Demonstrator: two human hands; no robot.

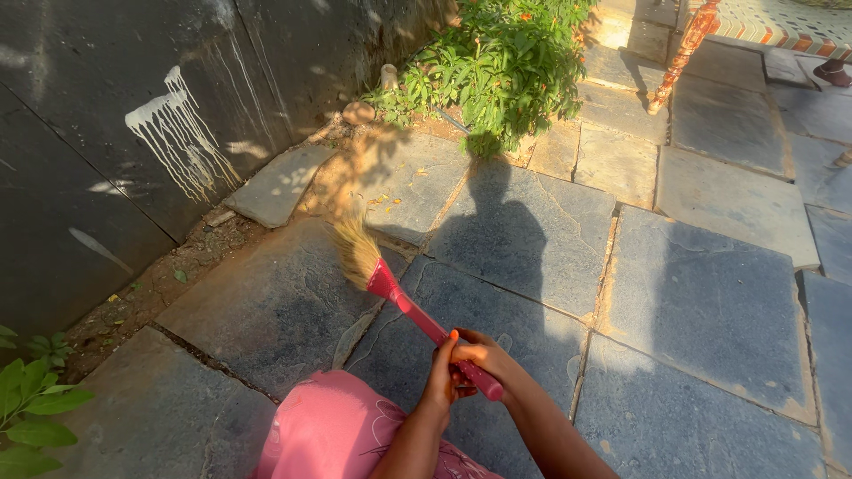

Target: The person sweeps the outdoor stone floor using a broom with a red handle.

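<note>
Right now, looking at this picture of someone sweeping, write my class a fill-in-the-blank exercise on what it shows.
1. Both hands, the left hand and the right hand, hold the red handle of a ____.
2. The bristles are straw-coloured and point towards the dark ____.
3. The paving is made of grey ____ slabs.
4. A green ____ grows where the wall meets the paving.

Missing words: broom; wall; stone; bush

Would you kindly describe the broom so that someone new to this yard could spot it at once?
Start at the dark wall streaked with white drips, then look down to the grey stone paving beside it. There the broom lies slanted, held by the left hand and right hand. Its bright red handle and straw-yellow bristles set it apart.
</note>
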